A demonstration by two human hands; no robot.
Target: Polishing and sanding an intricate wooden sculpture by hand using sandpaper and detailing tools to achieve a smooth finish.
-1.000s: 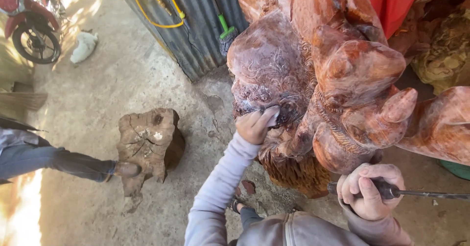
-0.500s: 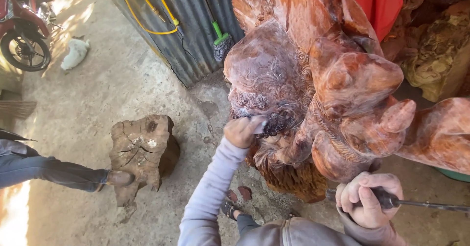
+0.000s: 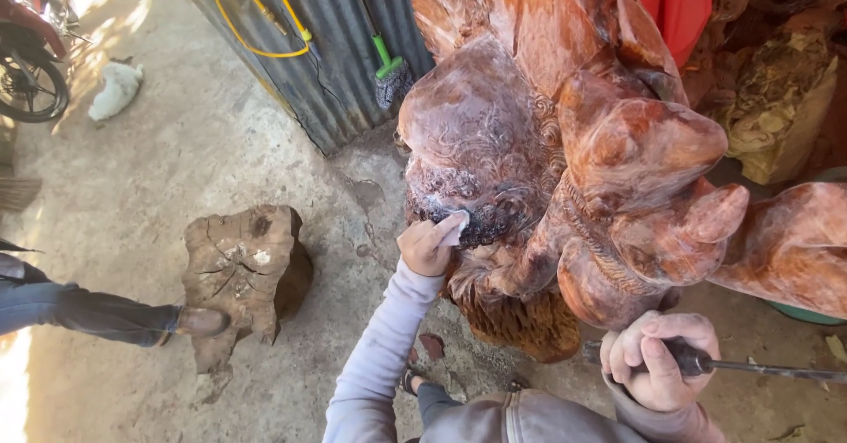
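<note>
The left hand [image 3: 427, 245] was closed around a small pale piece of abrasive paper [image 3: 454, 229], pressing it against the dark, finely carved patch low on the large reddish wooden carving [image 3: 565, 143]. Compared with a second earlier, that hand had slid lower and to the left along the carved patch, and the paper had shifted with it. The right hand [image 3: 657, 359] stayed wrapped tight around the dark handle of a chisel [image 3: 715, 365], its thin metal shaft running off toward the right edge, held just below the carving's underside and apart from the wood. It sat a little lower in the view than before (the whole view had drifted, the motorbike [image 3: 31, 63] now half cut off at the left). On the concrete floor [image 3: 176, 161] a weathered stump [image 3: 240, 271] stood well apart from the carving, with another person's shoe [image 3: 201, 321] touching its near side.
</note>
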